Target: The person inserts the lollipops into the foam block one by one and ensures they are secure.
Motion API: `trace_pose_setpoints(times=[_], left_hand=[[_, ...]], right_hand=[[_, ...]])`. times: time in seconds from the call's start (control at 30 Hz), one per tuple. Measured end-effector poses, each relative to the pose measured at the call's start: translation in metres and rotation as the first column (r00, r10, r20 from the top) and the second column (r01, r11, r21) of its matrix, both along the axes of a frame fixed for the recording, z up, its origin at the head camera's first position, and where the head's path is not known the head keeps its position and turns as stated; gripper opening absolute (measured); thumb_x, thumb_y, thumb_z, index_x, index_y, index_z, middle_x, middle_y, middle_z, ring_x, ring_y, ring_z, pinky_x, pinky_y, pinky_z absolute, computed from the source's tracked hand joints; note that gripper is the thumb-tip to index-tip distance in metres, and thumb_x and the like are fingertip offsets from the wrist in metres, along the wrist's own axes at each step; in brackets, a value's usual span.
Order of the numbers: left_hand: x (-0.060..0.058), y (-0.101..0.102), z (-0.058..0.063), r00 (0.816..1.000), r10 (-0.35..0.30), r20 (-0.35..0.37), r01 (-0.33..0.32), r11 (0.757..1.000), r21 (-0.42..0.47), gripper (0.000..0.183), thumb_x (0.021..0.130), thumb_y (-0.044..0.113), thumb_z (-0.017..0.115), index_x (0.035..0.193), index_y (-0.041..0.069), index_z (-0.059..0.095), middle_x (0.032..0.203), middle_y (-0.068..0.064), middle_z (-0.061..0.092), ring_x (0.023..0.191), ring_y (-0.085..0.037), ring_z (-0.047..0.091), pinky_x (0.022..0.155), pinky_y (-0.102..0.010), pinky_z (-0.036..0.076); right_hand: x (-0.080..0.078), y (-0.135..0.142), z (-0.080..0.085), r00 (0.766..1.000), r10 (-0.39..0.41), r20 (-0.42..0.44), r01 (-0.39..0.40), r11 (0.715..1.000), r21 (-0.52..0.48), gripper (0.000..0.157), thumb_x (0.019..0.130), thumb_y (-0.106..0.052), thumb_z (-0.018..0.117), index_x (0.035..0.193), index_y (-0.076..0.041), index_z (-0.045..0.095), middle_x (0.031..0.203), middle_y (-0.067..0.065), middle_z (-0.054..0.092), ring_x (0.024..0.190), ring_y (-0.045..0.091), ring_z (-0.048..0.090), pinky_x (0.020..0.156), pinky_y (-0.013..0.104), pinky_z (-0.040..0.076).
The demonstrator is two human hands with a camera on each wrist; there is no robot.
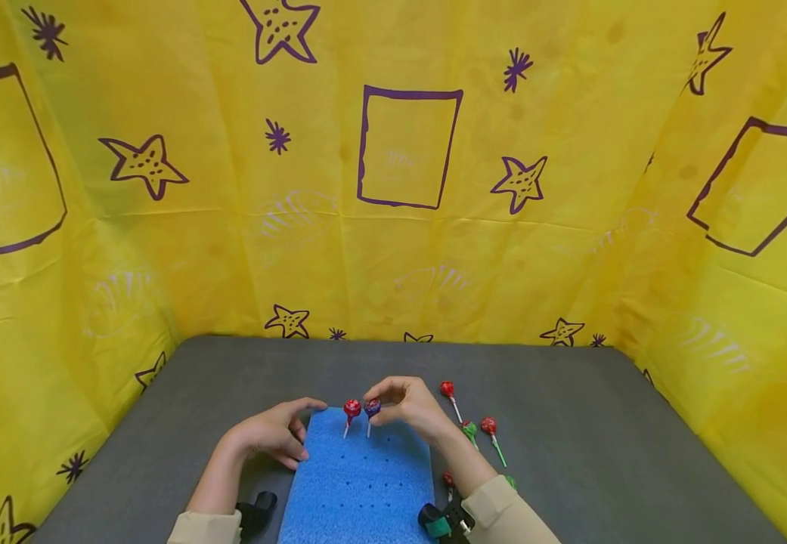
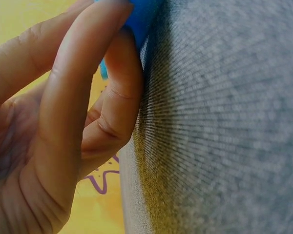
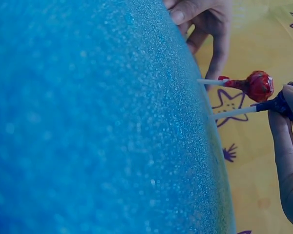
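A blue foam board [image 1: 359, 483] with rows of small holes lies on the table. My right hand [image 1: 407, 404] pinches the purple-wrapped head of a lollipop [image 1: 372, 408] between thumb and fingers. That lollipop stands upright, the lower end of its white stick [image 3: 234, 112] at the board's surface. Just left of it, a red lollipop [image 1: 352, 408] stands in the board by its own stick. My left hand [image 1: 274, 432] holds the board's far left corner, thumb at the left side and index finger along the back edge. Its bent fingers [image 2: 119, 92] show close up in the left wrist view.
To the right of the board, several lollipops lie on the dark table [image 1: 570, 438], among them a red one [image 1: 447, 389], a red one with a green stick [image 1: 489, 426] and a green one [image 1: 469, 429]. A yellow patterned cloth [image 1: 393, 264] surrounds the table's back and sides.
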State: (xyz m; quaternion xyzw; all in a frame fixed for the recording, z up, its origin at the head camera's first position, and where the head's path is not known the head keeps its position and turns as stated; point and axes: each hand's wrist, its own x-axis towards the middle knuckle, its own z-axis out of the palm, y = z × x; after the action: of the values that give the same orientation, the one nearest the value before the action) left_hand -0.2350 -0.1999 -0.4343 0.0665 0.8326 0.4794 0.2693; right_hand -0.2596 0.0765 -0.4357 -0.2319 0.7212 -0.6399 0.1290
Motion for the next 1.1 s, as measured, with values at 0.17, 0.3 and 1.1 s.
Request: trace_pose_setpoints(times=[0.17, 0.3, 1.1], left_hand=[[-0.0001, 0.0001, -0.0005, 1.0, 0.004, 0.003, -0.004, 1.0, -0.003, 0.075, 0.078, -0.004, 0.076, 0.144, 0.011, 0.044, 0.089, -0.013, 0.054, 0.064, -0.018, 0.063, 0.06, -0.031, 0.061], [-0.0006, -0.0002, -0.0011, 1.0, 0.001, -0.001, -0.001, 1.0, -0.001, 0.076, 0.078, -0.003, 0.077, 0.145, 0.011, 0.043, 0.089, -0.012, 0.054, 0.064, -0.018, 0.063, 0.06, -0.031, 0.061], [-0.0014, -0.0004, -0.0002, 1.0, -0.012, 0.005, 0.012, 1.0, 0.012, 0.076, 0.079, -0.003, 0.077, 0.145, 0.01, 0.042, 0.088, -0.012, 0.054, 0.064, -0.018, 0.063, 0.06, -0.031, 0.061]], right_hand=[[0.0003, -0.0008, 0.0004, 1.0, 0.006, -0.003, -0.006, 1.0, -0.012, 0.033, 0.076, 0.007, 0.076, 0.108, 0.008, 0.069, 0.113, 0.031, 0.066, 0.092, 0.012, 0.066, 0.076, 0.025, 0.059], [-0.0001, -0.0013, -0.0005, 1.0, 0.013, -0.016, -0.013, 1.0, -0.014, 0.032, 0.076, 0.007, 0.076, 0.107, 0.008, 0.07, 0.113, 0.031, 0.067, 0.091, 0.012, 0.067, 0.076, 0.026, 0.059], [0.0005, -0.0006, -0.0046, 1.0, 0.018, 0.004, -0.018, 0.997, 0.076, 0.029, 0.076, 0.001, 0.078, 0.105, 0.002, 0.073, 0.11, 0.02, 0.072, 0.094, 0.013, 0.067, 0.077, 0.027, 0.059]])
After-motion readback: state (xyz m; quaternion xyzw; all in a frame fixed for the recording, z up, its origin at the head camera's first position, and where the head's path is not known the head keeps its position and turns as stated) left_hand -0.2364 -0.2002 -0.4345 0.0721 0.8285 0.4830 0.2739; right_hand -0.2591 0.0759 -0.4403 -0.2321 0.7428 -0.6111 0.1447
